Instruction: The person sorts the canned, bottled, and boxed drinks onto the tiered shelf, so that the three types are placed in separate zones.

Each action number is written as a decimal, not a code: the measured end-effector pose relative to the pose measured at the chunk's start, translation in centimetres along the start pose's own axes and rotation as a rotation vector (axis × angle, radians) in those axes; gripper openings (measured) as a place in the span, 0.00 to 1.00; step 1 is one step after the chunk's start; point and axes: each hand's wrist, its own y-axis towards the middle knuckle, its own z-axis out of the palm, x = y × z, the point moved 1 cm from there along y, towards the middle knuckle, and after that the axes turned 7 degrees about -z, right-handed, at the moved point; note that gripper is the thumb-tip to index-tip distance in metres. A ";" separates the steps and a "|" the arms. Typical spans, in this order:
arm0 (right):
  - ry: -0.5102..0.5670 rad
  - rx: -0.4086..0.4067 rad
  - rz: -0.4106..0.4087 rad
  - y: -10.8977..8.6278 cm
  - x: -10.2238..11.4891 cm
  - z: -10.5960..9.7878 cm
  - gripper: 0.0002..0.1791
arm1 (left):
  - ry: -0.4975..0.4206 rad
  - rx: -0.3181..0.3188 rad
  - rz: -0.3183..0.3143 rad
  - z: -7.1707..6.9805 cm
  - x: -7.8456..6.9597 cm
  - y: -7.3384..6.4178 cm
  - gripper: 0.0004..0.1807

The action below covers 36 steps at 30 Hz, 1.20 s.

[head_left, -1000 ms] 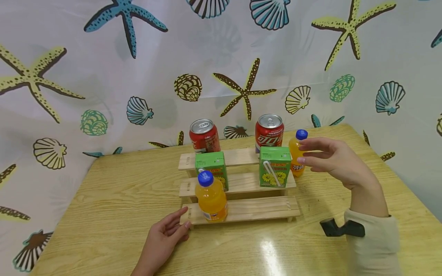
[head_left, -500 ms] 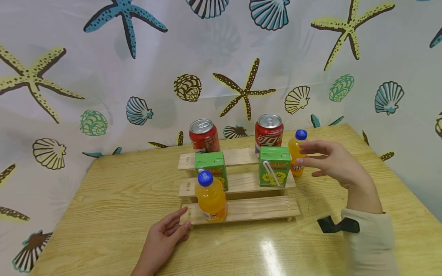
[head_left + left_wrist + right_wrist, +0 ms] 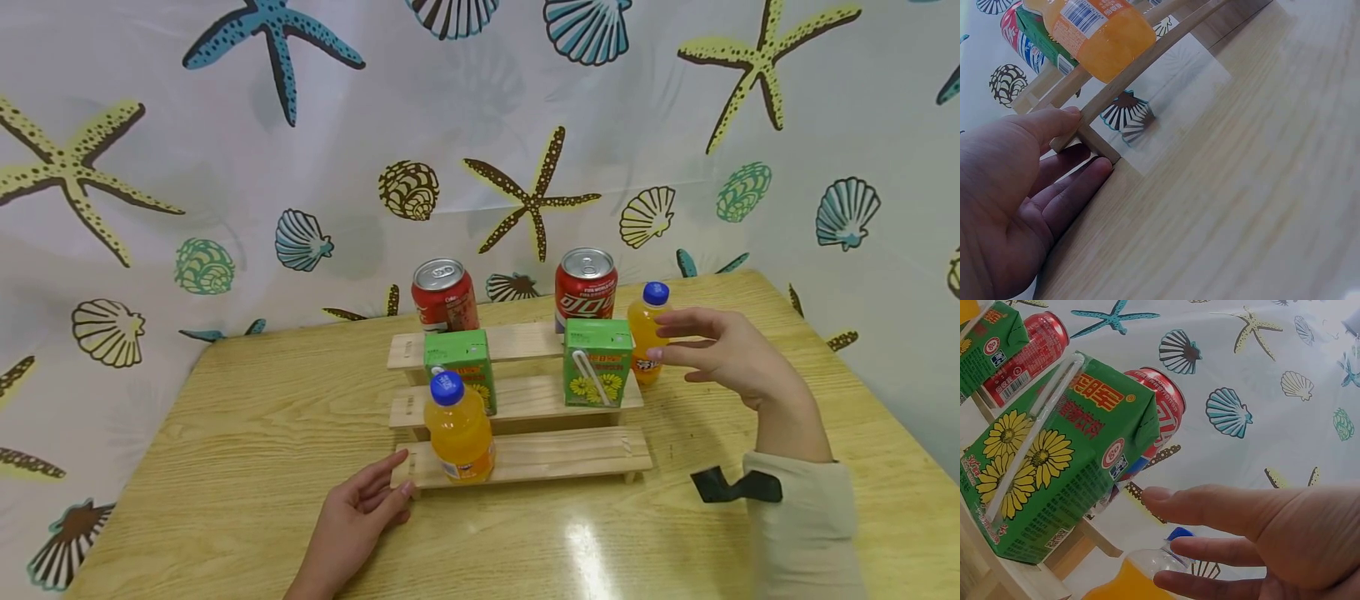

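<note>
A three-step wooden rack [image 3: 555,454] stands on the table. My left hand [image 3: 351,525] holds the left end of its lowest step, thumb and fingers on either side of the slat in the left wrist view. Just right of that hand, an orange drink bottle [image 3: 459,433] with a blue cap stands on this step. My right hand [image 3: 731,354] is beside a second orange drink bottle [image 3: 647,333], right of the rack. Its thumb and fingers are spread; whether they touch the bottle I cannot tell. A green drink carton [image 3: 1054,456] is close by in the right wrist view.
Two red cola cans, one left [image 3: 444,300] and one right [image 3: 585,287], stand on the top step. Green cartons, left [image 3: 459,358] and right [image 3: 597,364], occupy the middle step. Behind the wooden table [image 3: 262,433] hangs a cloth [image 3: 480,100] printed with shells and starfish.
My right hand has shifted slightly downward beside the right bottle, its fingers still spread. The left hand, rack and drinks stay as they were.
</note>
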 end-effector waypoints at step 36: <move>0.029 -0.078 0.055 1.1 -2.5 -0.3 0.44 | 0.001 0.007 0.013 -0.1 0.0 -0.1 0.25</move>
